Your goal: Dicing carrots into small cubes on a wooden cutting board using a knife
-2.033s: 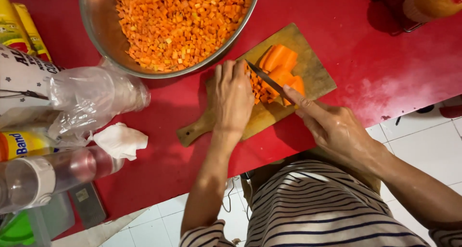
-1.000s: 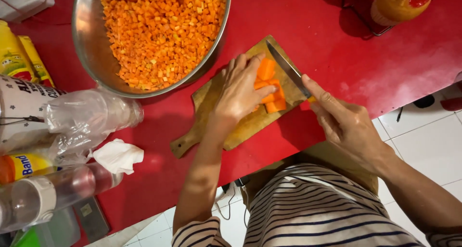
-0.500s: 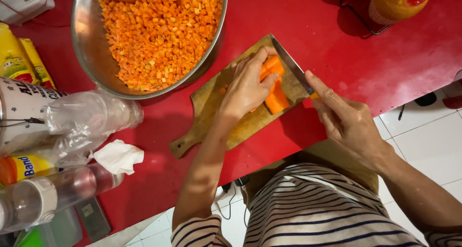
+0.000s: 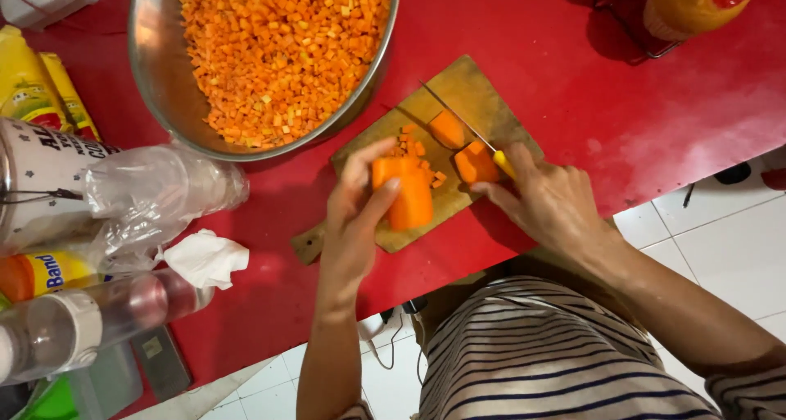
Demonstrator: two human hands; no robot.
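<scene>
On the wooden cutting board (image 4: 483, 92), the left hand (image 4: 354, 223) pinches a carrot chunk (image 4: 403, 192) betw. thumb & fingers near the board's middle; best laid flat side down w/ fingertips curled back before any cut. Right of it, the right hand (image 4: 550, 200) is closed round the knife (image 4: 465, 125), tip over the board's far edge. Vs 0.5 s ago, the chunk has come out from under the palm & the blade has swung off it.
</scene>
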